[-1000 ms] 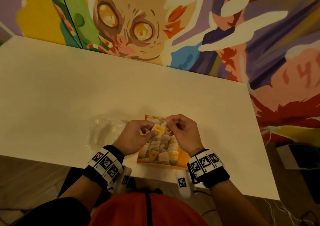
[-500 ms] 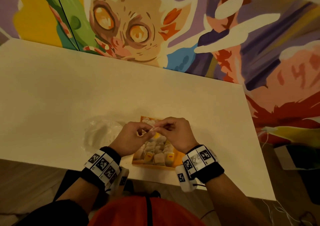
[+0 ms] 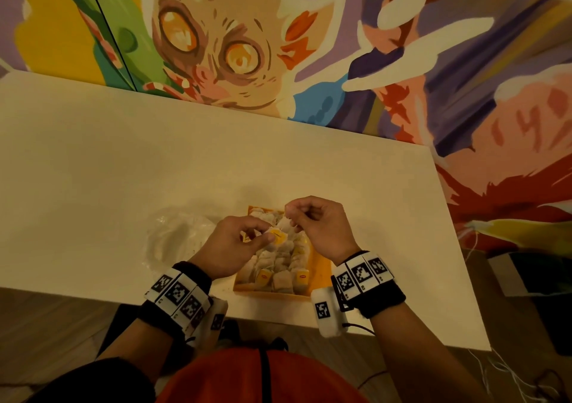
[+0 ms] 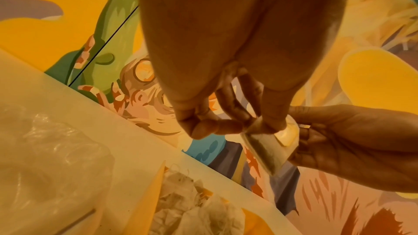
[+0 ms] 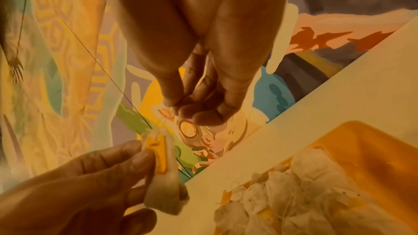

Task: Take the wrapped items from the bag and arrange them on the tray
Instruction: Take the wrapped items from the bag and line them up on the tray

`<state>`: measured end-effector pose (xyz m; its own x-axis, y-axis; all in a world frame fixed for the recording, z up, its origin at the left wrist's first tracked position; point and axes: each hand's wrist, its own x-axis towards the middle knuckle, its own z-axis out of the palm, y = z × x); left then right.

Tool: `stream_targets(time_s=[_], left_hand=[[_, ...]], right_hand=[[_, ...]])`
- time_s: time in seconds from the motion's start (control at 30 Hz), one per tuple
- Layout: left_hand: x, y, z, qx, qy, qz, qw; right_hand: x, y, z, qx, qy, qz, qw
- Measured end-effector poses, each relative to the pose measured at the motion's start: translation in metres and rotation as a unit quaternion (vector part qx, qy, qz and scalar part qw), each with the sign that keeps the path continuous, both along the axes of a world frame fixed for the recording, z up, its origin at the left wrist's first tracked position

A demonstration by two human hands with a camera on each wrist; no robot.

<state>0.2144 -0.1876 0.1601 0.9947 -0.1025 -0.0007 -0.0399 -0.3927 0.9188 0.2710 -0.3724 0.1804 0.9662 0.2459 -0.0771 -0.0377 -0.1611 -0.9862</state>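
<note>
While the left hand (image 3: 229, 248) pinches a tea bag (image 3: 276, 236) between thumb and fingertips over the tray (image 3: 317, 274), the right hand (image 3: 322, 227), which met it half a second ago, has drawn apart, fingertips pinched together, seemingly on the string. Likely the tangle is being freed before placing; the bag (image 3: 176, 238) lies crumpled just left of the tray.

Your left hand (image 3: 230, 246) covered the near left corner of the shallow orange plastic tray (image 3: 315, 274), and your right hand (image 3: 322, 226) covered its far right rim. The red print on the small yellow paper tags (image 3: 301, 275) was too small to read. The crumpled clear plastic bag (image 3: 178, 237) was too hazy to show any contents.
</note>
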Motion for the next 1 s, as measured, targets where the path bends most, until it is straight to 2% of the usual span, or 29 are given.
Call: stream_targets(time_s=[0.17,0.27,0.5,0.6,0.77,1.0], left_hand=[[0.002,-0.002,0.007,-0.063,-0.045,0.022,0.997],[0.002,-0.004,0.013,-0.129,-0.061,0.049,0.989],[0.004,-0.005,0.015,-0.221,-0.050,0.097,0.969],[0.006,-0.005,0.015,-0.210,-0.030,0.082,0.974],[0.008,-0.003,0.011,-0.112,-0.053,0.073,0.990],[0.011,-0.009,0.015,-0.050,-0.058,0.114,0.991]], right_hand=[[-0.002,0.001,0.002,0.025,0.030,0.012,0.999],[-0.005,0.003,0.002,0.027,0.040,0.026,0.998],[-0.010,0.005,-0.002,0.046,0.064,0.044,0.996],[-0.011,0.005,-0.004,0.051,0.073,0.047,0.995],[-0.013,0.004,-0.005,0.044,0.070,0.060,0.995],[-0.008,-0.009,0.001,-0.069,-0.030,0.040,0.996]])
